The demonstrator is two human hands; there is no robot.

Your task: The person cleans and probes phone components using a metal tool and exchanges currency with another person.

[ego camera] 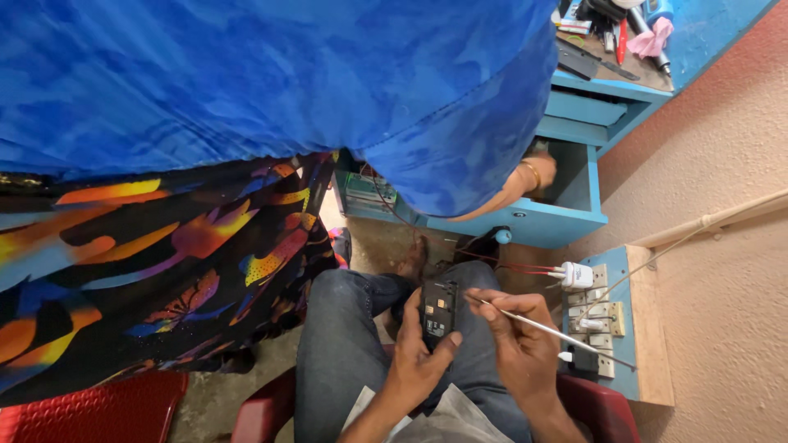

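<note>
Your left hand (414, 353) is wrapped around a small black phone (437, 314) with its back cover off, fingers behind it and thumb pressed on its lower right edge, holding it upright over your lap. Your right hand (517, 332) sits just beside it, fingers pinched shut on a thin white probe (542, 328), and the near tip of that probe is right at the phone's upper right edge; whether it actually touches, I can't tell. The probe's long shaft runs away past your right hand, out over the switch panel.

Under both hands are your knees in blue-grey jeans (345, 344), and below your wrists a red plastic chair (599, 402) shows on either side. Just right of your right hand there's a blue board of wall sockets and switches (611, 328), with a white plug adapter (576, 276) seated near its top and red and black wires trailing from it back toward the phone side.

Beyond your hands, another person stands very close, in a blue top (287, 74) and a bright patterned skirt (164, 254), filling the upper left. That person's hand (538, 171), with a gold bangle at the wrist, is reaching into an open blue drawer (542, 223) well ahead of your right hand. Further up, the blue tabletop (611, 57) carries a clutter of tools, too small to sort out.
</note>
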